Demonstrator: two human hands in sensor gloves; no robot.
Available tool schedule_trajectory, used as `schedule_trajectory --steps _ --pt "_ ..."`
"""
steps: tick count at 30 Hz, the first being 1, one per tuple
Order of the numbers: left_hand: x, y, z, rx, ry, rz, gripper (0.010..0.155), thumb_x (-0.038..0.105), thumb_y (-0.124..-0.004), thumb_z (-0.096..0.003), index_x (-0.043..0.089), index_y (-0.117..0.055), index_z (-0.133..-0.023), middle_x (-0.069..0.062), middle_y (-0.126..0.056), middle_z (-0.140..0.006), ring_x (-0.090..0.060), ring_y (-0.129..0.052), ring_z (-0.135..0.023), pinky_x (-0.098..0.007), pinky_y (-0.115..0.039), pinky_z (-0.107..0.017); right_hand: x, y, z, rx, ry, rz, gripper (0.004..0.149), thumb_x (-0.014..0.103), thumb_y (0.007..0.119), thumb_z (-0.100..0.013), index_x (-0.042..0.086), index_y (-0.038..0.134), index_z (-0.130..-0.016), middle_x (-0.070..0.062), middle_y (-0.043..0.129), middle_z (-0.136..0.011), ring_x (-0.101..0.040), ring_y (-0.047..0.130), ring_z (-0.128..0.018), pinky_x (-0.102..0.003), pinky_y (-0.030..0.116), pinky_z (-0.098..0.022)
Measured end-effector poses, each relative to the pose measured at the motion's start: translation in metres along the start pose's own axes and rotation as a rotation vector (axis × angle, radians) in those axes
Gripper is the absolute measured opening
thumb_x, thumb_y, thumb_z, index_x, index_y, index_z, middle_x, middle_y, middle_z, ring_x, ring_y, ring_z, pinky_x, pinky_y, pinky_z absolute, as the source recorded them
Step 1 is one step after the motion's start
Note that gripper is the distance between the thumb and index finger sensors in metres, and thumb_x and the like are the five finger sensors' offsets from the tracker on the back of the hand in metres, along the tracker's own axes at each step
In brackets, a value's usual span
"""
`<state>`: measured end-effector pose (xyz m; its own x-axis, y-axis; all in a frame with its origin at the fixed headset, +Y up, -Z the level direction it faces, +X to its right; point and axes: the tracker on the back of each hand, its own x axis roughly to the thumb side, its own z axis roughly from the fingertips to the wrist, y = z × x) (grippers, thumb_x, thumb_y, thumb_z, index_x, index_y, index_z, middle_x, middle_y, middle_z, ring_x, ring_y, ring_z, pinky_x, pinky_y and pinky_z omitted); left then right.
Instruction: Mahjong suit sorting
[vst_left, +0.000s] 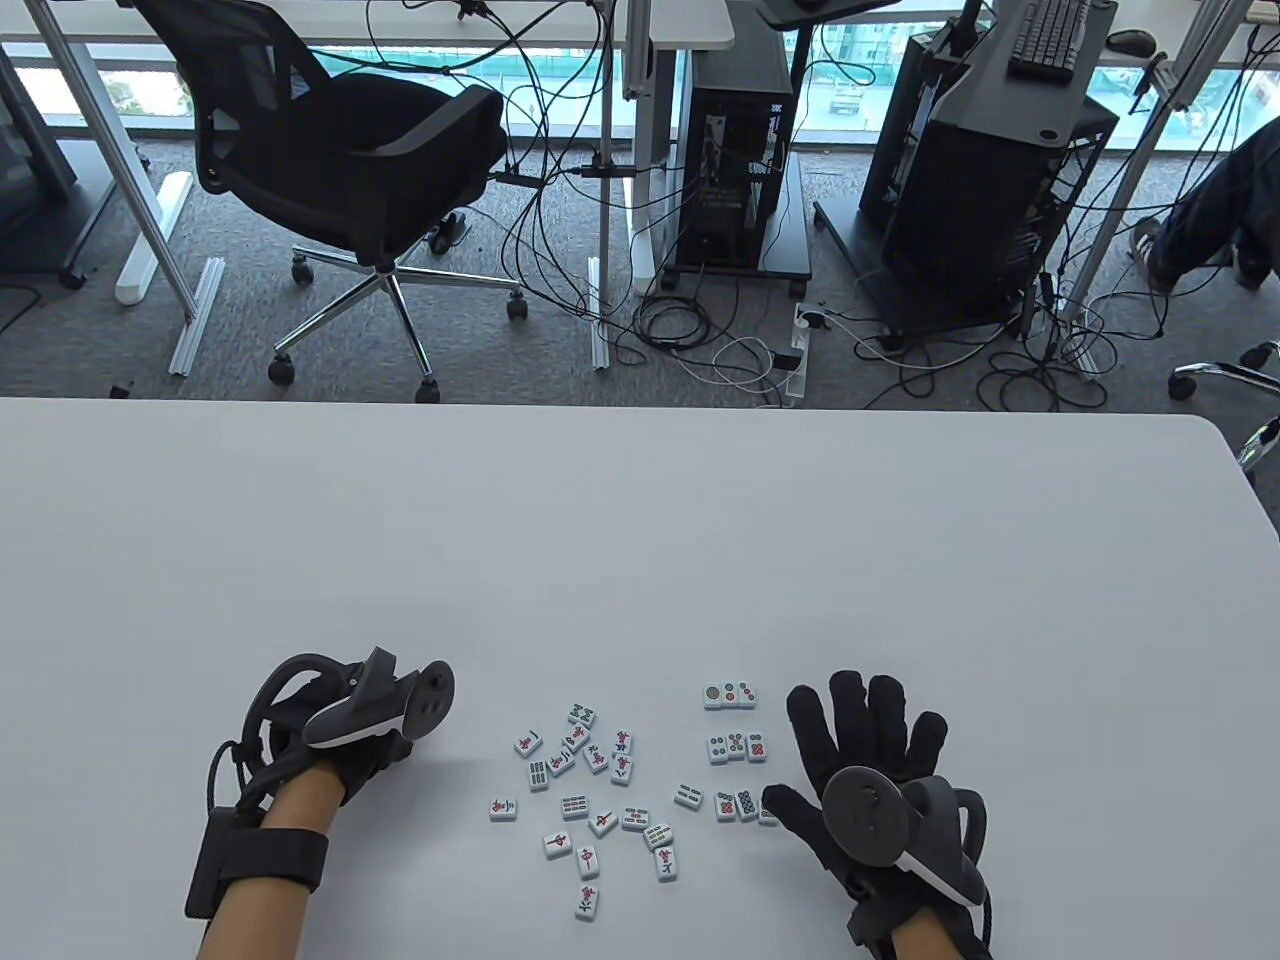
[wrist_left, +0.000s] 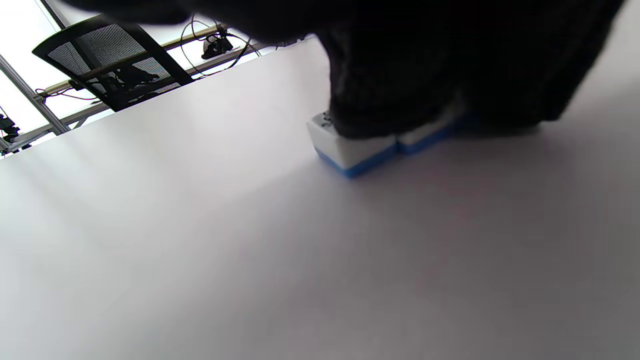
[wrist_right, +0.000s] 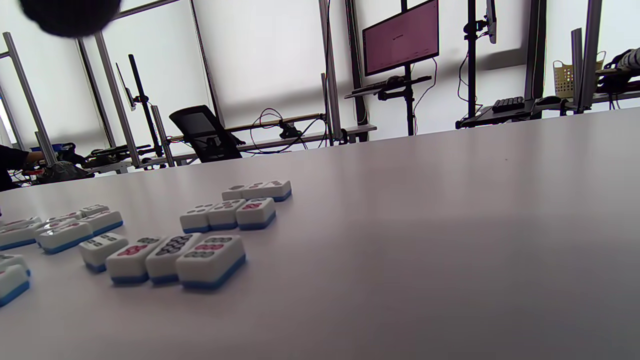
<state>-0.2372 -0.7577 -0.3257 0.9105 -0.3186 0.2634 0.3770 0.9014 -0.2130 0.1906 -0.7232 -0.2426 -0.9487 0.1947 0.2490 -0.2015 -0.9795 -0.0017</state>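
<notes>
Left hand (vst_left: 345, 735) seemingly pressing two tiles (wrist_left: 370, 147).

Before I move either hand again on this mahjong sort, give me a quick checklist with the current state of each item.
1. Right hand free to pick: ok, fingers spread flat, holding nothing.
2. Left hand free: not ok, the left wrist view shows its fingers pressed on two blue-backed tiles lying side by side.
3. Suit of those two tiles: cannot tell, faces covered by the glove.
4. Dot tiles grouped: ok, three short rows lie beside the right hand.
5. Central pile sorted: not ok, character and bamboo tiles lie mixed and at odd angles.
6. Stray bamboo tile placed: not ok, it lies alone just left of the nearest dot row.
</notes>
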Motion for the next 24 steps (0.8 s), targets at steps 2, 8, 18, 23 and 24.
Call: schedule_trajectory --steps 2,8,18,23,24 --pt "0.002 0.006 0.001 0.003 0.008 -0.022 0.062 0.055 -0.089 -0.0275 0.026 -0.085 -0.082 0.015 -0.101 -0.038 -0.005 -0.092 -0.009 -0.034 -0.085 -0.020 0.000 0.000 0.000 0.001 0.001 -0.002 0.084 0.065 0.059 -0.043 0.036 0.011 -0.106 -0.010 0.004 -0.115 -0.044 -0.002 -0.100 -0.074 0.009 -0.065" --pt "0.023 0.035 0.000 0.114 -0.025 0.026 0.059 0.054 -0.087 -0.0300 0.024 -0.085 -0.081 0.015 -0.101 -0.038 -0.005 -0.093 -0.009 -0.033 -0.085 -0.020 -0.001 0.001 -0.001 -0.002 0.002 -0.010 0.084 0.065 0.059 -0.044 0.036 0.011 -0.106 -0.010 0.004 -0.115 -0.044 -0.002 -0.100 -0.074 0.009 -0.066" --pt "0.092 0.076 -0.039 0.171 -0.059 0.124 0.051 0.057 -0.083 -0.0327 0.022 -0.093 -0.068 0.016 -0.101 -0.028 -0.004 -0.089 -0.001 -0.033 -0.084 -0.013 0.000 0.000 0.000 -0.012 -0.008 -0.013 0.084 0.065 0.059 -0.044 0.036 0.011 -0.106 -0.010 0.003 -0.115 -0.044 -0.002 -0.100 -0.074 0.009 -0.066" --pt "0.113 0.073 -0.057 0.105 -0.068 0.112 0.051 0.058 -0.083 -0.0319 0.022 -0.094 -0.066 0.017 -0.100 -0.026 -0.004 -0.088 0.001 -0.032 -0.084 -0.012 0.000 -0.001 0.000 -0.020 -0.011 -0.024 0.084 0.065 0.059 -0.043 0.036 0.012 -0.106 -0.010 0.003 -0.114 -0.044 -0.003 -0.100 -0.074 0.008 -0.066" --pt "0.116 0.071 -0.060 0.079 -0.071 0.104 0.051 0.058 -0.083 -0.0318 0.022 -0.094 -0.066 0.017 -0.100 -0.025 -0.004 -0.088 0.001 -0.032 -0.084 -0.011 0.000 -0.001 0.000 -0.023 -0.010 -0.027 0.084 0.065 0.059 -0.043 0.036 0.012 -0.106 -0.010 0.003 -0.115 -0.044 -0.003 -0.100 -0.074 0.008 -0.066"
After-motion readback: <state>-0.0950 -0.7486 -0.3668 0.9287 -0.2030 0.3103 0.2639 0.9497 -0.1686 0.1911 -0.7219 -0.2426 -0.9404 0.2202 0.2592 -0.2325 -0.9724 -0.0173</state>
